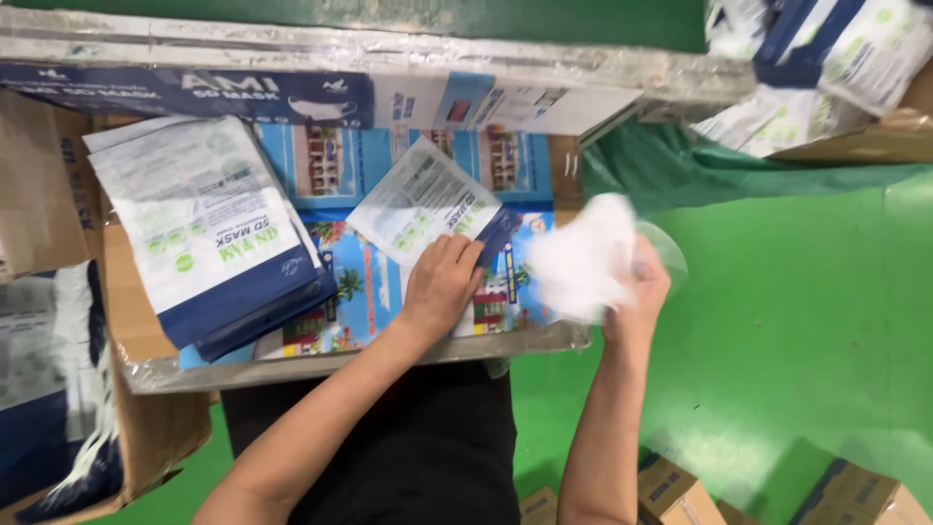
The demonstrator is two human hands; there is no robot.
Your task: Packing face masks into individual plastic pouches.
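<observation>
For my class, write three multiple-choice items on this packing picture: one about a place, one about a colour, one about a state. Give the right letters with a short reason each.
1. Where does the stack of pouches lie?
A. on the floor
B. on the left of the tray
C. under the right hand

2. What colour is the floor?
A. green
B. red
C. grey

3. What is the right hand doing?
A. lying flat and empty
B. holding white masks in its grip
C. resting on a box

Answers:
1 B: the stack sits at the left end of the tray.
2 A: the bare floor is bright green.
3 B: its fingers close on the white masks, while the left hand presses a single pouch.
</observation>
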